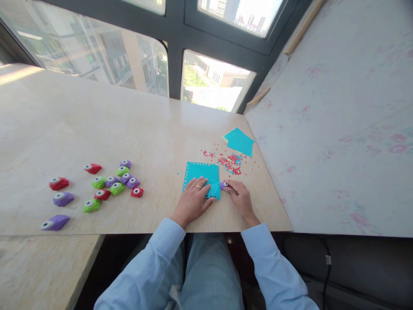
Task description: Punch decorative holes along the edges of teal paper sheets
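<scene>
The left hand (195, 198) comes in from the near left, palm down on a blue paper (201, 169), its fingers a little spread and pointing far and right, the thumb reaching right along the near part. It presses rather than grips, and one finger wears a ring (198, 187). The right hand (240, 198) comes in from the near right, fingers curled and narrowed in a pinch around a purple punch (223, 185) at the paper's right edge. The punch is small and partly covered, so I cannot tell whether the edge sits inside its slot.

The paper lies on the counter (155, 129) before the person, small holes running along its far and left edges. Just beyond the right hand is a scatter of red and blue bits (232, 163), and farther still a blue sheet (240, 141) with a paler one (225, 138) showing beneath its left side. Well to the left, other punches (116, 188) in red, green and purple lie in a loose group. Windows (219, 82) stand at the far side, a flowered wall (338, 129) at the right.
</scene>
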A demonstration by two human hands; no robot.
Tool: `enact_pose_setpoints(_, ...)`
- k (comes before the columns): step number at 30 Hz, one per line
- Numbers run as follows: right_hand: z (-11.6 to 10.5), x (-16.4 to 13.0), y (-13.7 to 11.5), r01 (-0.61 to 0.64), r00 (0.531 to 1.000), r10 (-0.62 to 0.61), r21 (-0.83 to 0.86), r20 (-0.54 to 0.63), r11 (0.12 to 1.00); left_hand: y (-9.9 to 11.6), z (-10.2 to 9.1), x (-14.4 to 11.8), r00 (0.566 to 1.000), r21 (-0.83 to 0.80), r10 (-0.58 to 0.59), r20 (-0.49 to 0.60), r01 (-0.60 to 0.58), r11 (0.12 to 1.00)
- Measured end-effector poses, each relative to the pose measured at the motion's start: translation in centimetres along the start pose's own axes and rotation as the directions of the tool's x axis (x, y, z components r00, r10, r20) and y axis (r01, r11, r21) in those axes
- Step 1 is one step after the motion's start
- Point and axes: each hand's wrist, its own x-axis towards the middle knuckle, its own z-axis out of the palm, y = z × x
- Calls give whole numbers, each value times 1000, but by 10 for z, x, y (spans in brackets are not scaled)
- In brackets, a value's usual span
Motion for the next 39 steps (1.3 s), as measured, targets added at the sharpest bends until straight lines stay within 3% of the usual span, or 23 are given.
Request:
enact_pose_setpoints(26, 2, 3, -4, 123, 988, -112, -102, 104, 987, 3, 2, -3, 997, 76, 58, 59, -63, 995)
enact_pose_setpoints(39, 8, 3, -9, 56, 997, -43, -228, 61, 972, 7, 5, -4, 997, 101, 45, 68, -52, 994)
